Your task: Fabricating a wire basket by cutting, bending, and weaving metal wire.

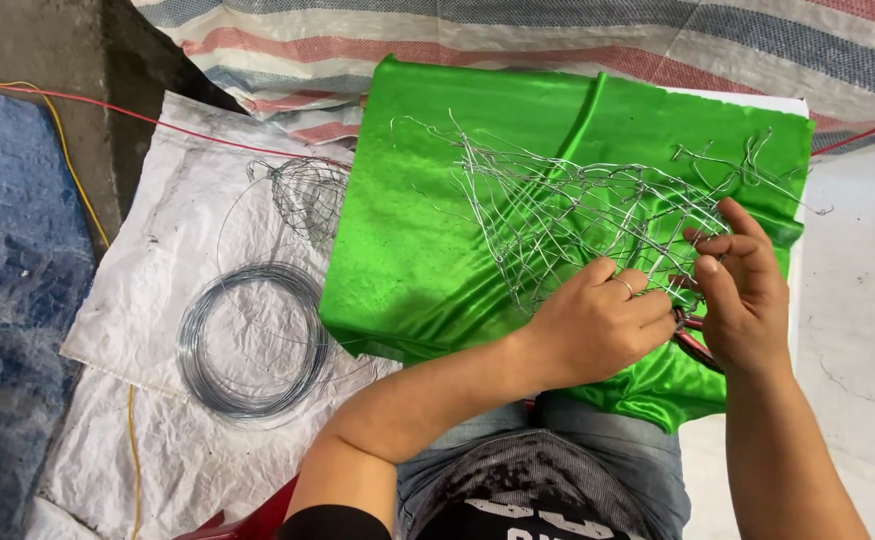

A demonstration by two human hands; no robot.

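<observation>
On top of the green satin cushion (427,230) lying across the person's lap, a half-woven wire mesh frame (567,205) is spreading out, its loose strand ends sticking up toward the cushion's far edge. The left hand (602,325) is pressing down on the near side of the mesh, fingers curled around a few strands and gripping them against the cushion. The right hand (747,285) is working just to the right of it, fingers bent and pinching a strand of the mesh; something with red handles (695,345), probably pliers, is peeking out beneath this hand at the cushion's near right corner, though how it is being held I cannot tell.

To the left of the cushion, on a white woven sack (157,260), a coil of thin wire (252,340) is lying flat, and a small finished wire basket (307,195) is sitting just beyond it, closer to the cushion's left edge. A striped tarp (557,40) is covering the ground past the cushion's far side.

Doing this twist well seems to call for the left hand keeping the neighbouring strands pinned flat, so the mesh is not springing up, while the right is turning the strand tight and even. Those free ends look sharp and could be snagging the satin or pricking fingers.
</observation>
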